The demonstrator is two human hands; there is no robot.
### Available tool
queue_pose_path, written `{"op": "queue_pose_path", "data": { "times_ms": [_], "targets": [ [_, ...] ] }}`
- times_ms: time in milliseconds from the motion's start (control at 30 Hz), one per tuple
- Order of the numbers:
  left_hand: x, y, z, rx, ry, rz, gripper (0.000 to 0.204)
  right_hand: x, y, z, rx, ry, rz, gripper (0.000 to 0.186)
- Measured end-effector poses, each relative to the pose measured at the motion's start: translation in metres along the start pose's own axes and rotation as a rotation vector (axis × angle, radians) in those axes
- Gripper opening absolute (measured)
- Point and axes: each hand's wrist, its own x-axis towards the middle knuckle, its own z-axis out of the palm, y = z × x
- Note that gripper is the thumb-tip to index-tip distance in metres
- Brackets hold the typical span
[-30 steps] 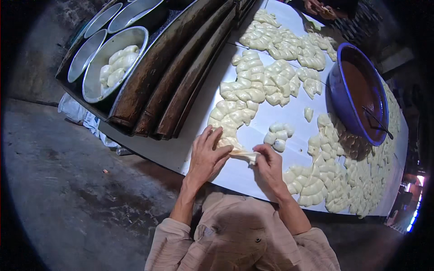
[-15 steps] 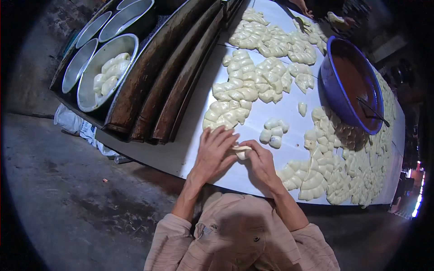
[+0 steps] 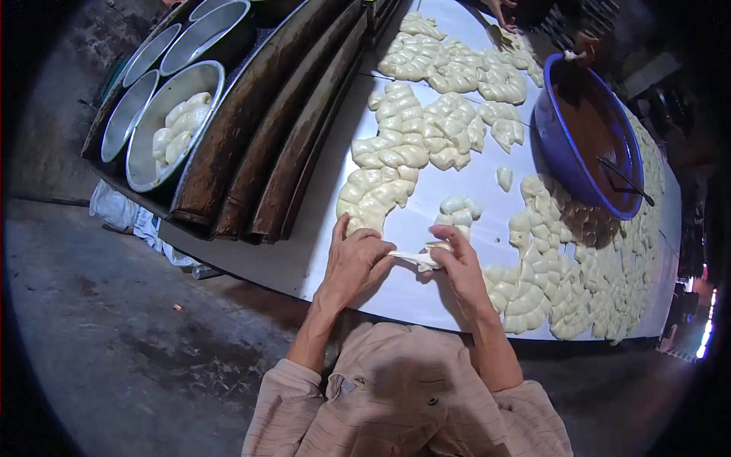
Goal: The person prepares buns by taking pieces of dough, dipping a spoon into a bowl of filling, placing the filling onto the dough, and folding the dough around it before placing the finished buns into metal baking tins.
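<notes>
A strip of white dough (image 3: 415,260) is stretched between my two hands just inside the table's near edge. My left hand (image 3: 352,263) pinches one end, its knuckles close to the lumpy dough pieces (image 3: 378,186) laid side by side on the left. The other end is in my right hand (image 3: 462,268), gripped between thumb and fingers. Just beyond my right hand sits a small cluster of dough balls (image 3: 459,209). One lone dough piece (image 3: 504,179) lies farther off, and a broad spread of dough pieces (image 3: 552,282) covers the right side.
A purple basin (image 3: 542,129) of reddish-brown filling, with a dark-handled utensil (image 3: 626,180), stands at right. Long dark wooden troughs (image 3: 263,137) and metal pans (image 3: 137,164) are at left; one holds dough. Another person's hands (image 3: 499,11) show at the far end.
My hands have moved apart, the right one shifting right, and the dough between them has been drawn into a longer strip. A co-worker's hand now reaches the basin's far rim.
</notes>
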Motion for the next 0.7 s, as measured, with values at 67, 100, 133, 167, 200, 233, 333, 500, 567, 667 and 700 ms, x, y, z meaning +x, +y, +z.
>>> {"op": "queue_pose_path", "data": {
  "times_ms": [67,100,133,167,200,233,333,500,567,667,700],
  "targets": [
    [0.001,0.002,0.002,0.010,0.039,0.022,0.020,0.004,0.003,-0.007,-0.079,-0.193,0.082,0.029],
    [0.001,0.003,0.001,-0.006,0.021,0.007,0.021,0.003,0.004,-0.007,-0.269,-0.196,0.067,0.031],
    [0.001,0.004,0.001,-0.007,0.018,0.011,0.021,0.002,0.005,-0.002,-0.267,-0.191,0.065,0.031],
    [0.002,0.005,0.002,-0.011,0.018,0.006,0.022,0.002,0.007,0.003,-0.379,-0.214,-0.004,0.030],
    [0.002,0.005,0.002,-0.015,0.017,0.001,0.022,0.001,0.009,0.005,-0.490,-0.237,-0.073,0.030],
    [0.000,0.003,0.003,-0.032,0.020,0.007,0.025,0.001,0.003,0.009,-0.751,-0.221,-0.280,0.032],
    [-0.005,0.007,0.005,0.011,0.047,0.013,0.027,-0.005,-0.005,0.014,-0.681,-0.192,-0.091,0.033],
    [-0.004,0.016,0.007,0.167,0.057,0.097,0.019,-0.007,-0.007,0.009,-0.710,-0.220,-0.111,0.025],
    [-0.008,0.008,0.011,0.164,0.028,0.082,0.021,-0.011,-0.014,0.003,-0.520,-0.276,0.002,0.021],
    [-0.015,0.005,0.009,0.174,-0.017,0.049,0.024,-0.022,-0.031,-0.027,-0.114,-0.407,0.100,0.013],
    [-0.019,0.007,0.008,0.214,-0.025,0.024,0.032,-0.026,-0.036,-0.031,-0.066,-0.353,0.083,0.015]
  ]
}}
